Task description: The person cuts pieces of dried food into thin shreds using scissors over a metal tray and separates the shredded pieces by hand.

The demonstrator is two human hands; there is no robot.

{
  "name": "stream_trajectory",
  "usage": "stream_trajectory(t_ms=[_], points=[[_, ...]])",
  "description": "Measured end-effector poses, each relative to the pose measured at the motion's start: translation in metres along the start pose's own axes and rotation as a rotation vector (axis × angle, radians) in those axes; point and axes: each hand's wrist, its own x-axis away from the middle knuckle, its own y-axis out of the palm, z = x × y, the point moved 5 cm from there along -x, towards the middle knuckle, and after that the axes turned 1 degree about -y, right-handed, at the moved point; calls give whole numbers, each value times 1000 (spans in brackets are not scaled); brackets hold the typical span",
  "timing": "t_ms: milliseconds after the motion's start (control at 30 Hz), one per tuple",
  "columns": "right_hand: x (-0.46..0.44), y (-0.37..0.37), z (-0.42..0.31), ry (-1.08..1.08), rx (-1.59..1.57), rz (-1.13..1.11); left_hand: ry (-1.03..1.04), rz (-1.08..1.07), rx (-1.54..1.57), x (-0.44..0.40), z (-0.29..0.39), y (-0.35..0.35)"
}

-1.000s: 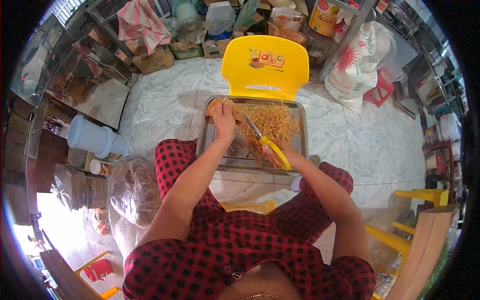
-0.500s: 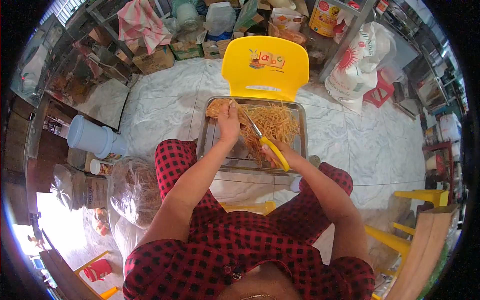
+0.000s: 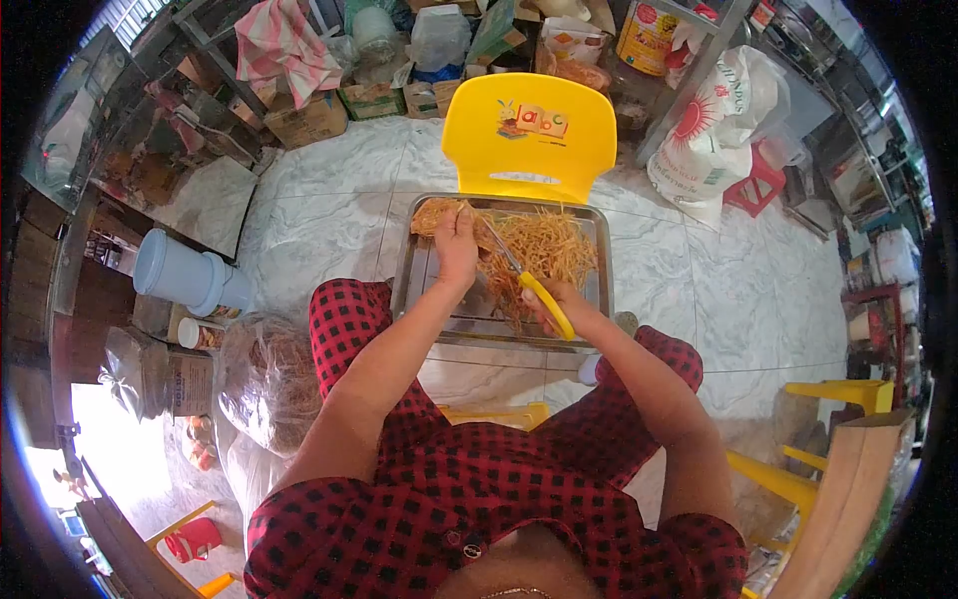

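Observation:
My left hand (image 3: pixel 457 245) is closed on a flat, orange-brown dried sheet (image 3: pixel 429 217), whose exact kind I cannot make out. It holds the sheet over the left side of a metal tray (image 3: pixel 401 290). My right hand (image 3: pixel 559 304) grips scissors (image 3: pixel 545 301) with yellow handles. Their blades point up and left, and the tips lie at the right edge of the sheet. Beneath and beside the blades, a heap of thin golden-brown strips (image 3: pixel 554 250) covers the tray's right side.
A yellow chair (image 3: pixel 529 130) stands just beyond the tray. To the left are light-blue buckets (image 3: pixel 185 272) and a clear plastic bag of brown stuff (image 3: pixel 269 379). A white sack (image 3: pixel 714 130) stands at the back right, and yellow stools (image 3: pixel 778 479) are at the lower right.
Very little differs. The right hand and scissors have shifted slightly; the left hand keeps its hold on the sheet in nearly the same place.

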Motion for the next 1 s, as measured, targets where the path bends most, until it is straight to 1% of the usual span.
stream_trajectory(t_ms=[33, 67, 100, 167, 200, 267, 300, 367, 400, 467, 500, 533, 600, 633, 667, 700, 733, 800, 867, 900, 967, 1000], points=[[-2, 0, 1, 0, 0, 0, 98, 4, -60, -7, -17, -2], [-4, -1, 2, -9, 10, 19, 196, 7, -121, -7, -15, 0], [-6, -2, 3, -18, 19, 38, 197, 6, -122, -6, -18, 1], [-6, -3, 6, -7, 60, 44, 76, -13, 29, -2, -29, 3], [-6, -3, 5, 3, 104, 46, 78, -13, 29, -2, -28, 2], [-2, -3, -1, -13, 64, 51, 51, -48, -72, -2, -30, 0], [0, -3, -3, -25, 22, 59, 49, -50, -72, -3, -31, 0], [1, -5, -3, -15, 54, 63, 18, -69, -5, -4, -35, 2], [1, -6, -3, -9, 89, 63, 18, -71, -4, 4, -18, 7], [0, -6, -1, 20, 80, 60, -255, -36, 28, 19, 0, 10], [-1, -6, 1, 49, 70, 55, -254, -34, 28, 17, -3, 9], [-4, -6, 4, 49, 71, 53, -229, -42, 16, 13, -10, 6], [-10, -8, 7, -17, 68, 62, -205, -49, 4, 9, -27, 4], [-11, -7, 8, -16, 68, 61, -56, -70, -56, 10, -30, 7], [-12, -7, 5, -68, 59, 74, 95, -92, -117, 11, -27, 10], [-12, -6, 3, -118, 48, 87, 95, -93, -119, 10, -29, 9], [-12, -6, 3, -118, 46, 88, 68, -126, -109, 10, -33, 8], [-12, -8, 3, -45, 96, 111, 43, -159, -97, 11, -28, 9], [-7, -9, -6, -36, 85, 94, 21, -148, -190, 12, -24, 9], [-5, -9, -8, -24, 74, 79, 21, -149, -190, 11, -32, 8], [-6, -10, -6, -22, 45, 91, 112, -186, -218, 9, -44, 10], [-7, -10, -4, -21, 16, 101, 113, -187, -217, 9, -46, 9]])
